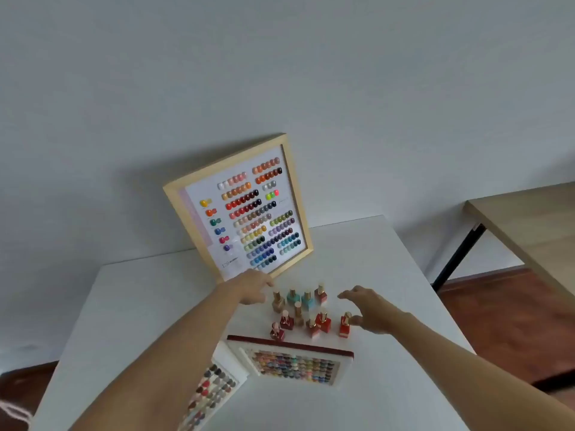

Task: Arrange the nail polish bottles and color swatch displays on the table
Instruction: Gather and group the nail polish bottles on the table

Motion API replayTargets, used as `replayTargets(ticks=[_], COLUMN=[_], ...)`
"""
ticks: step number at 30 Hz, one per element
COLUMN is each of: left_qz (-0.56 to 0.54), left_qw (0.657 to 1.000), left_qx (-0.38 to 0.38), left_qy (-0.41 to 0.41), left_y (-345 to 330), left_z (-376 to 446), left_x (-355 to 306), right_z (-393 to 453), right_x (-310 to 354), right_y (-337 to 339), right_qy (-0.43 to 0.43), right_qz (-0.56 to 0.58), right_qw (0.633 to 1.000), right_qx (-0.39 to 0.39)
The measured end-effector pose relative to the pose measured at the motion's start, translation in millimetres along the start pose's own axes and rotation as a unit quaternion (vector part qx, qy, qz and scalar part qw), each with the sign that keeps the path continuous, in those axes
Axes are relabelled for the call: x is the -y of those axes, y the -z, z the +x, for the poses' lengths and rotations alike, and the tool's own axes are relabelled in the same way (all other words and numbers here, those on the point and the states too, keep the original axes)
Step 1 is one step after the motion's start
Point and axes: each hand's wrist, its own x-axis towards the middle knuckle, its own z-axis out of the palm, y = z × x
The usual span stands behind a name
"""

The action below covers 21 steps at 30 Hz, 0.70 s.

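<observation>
1. A swatch strip (211,390) lies under the left forearm, its long axis running from the table's near edge up toward the bottles; its near end is cut off by the frame's bottom.
2. The left hand (253,289) reaches forward, fingers loosely spread, holding nothing. Its fingertips sit at the lower edge of the framed chart (242,209) and just left of the tan bottle (278,301).
3. The framed chart stands beyond that hand, tilted back against the wall, long axis upright, face toward the camera.
4. The bottles (306,312) stand upright between the two hands in two rough rows, caps up: tan, two teal and one pink behind, reds in front.
5. A red-edged swatch box (292,362) lies flat just nearer than the bottles, long axis crosswise, between the forearms.
6. The right hand (368,311) hovers open, fingers spread; its thumb is at the cap of the rightmost red bottle (344,326), contact unclear.
7. Bare white table (389,259) lies beyond and right of the right hand up to the far and right edges; more bare top lies left of the left forearm.
</observation>
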Motion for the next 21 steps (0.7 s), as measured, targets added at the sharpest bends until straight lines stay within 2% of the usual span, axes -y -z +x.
replayTargets(ticks=[6,15,21], left_qz=[0.004,0.024,0.075], left_qw=[0.997,0.99,0.979], left_qx=[-0.002,-0.048,-0.08], left_qy=[-0.082,-0.132,-0.174], left_y=[-13,-36,-46], left_z=[29,60,70], left_x=[8,22,20], right_z=[15,30,30], right_x=[10,27,32], right_y=[-32,-52,-62], right_qy=[-0.033,-0.012,0.011], right_qz=[0.039,0.013,-0.014], right_qw=[0.998,0.998,0.997], right_qx=[-0.022,-0.06,-0.08])
